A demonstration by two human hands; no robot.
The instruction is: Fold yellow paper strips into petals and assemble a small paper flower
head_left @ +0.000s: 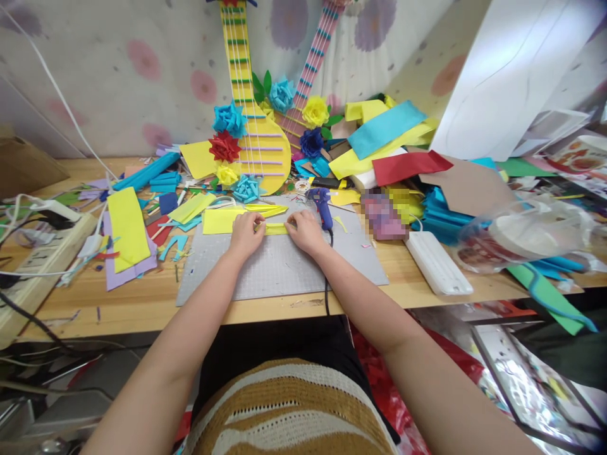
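A narrow yellow paper strip [275, 229] stretches between my two hands above the grey cutting mat [284, 272]. My left hand [247, 234] pinches its left end, with fingers curled. At the right end my right hand [303, 230] pinches it the same way. A wider yellow paper sheet [218, 221] lies flat just left of and behind my left hand. Behind both hands rests a folded yellow piece [265, 207]. The blue glue gun [323, 207] lies on the mat right beside my right hand, and its black cord runs down over the table edge.
Two paper guitars, one yellow [270, 155] and one pink [313, 63], lean on the back curtain with paper flowers. Coloured paper is heaped at right behind a white power bank [439, 262] and a plastic bag [521, 234]. A power strip [42, 265] stands at left.
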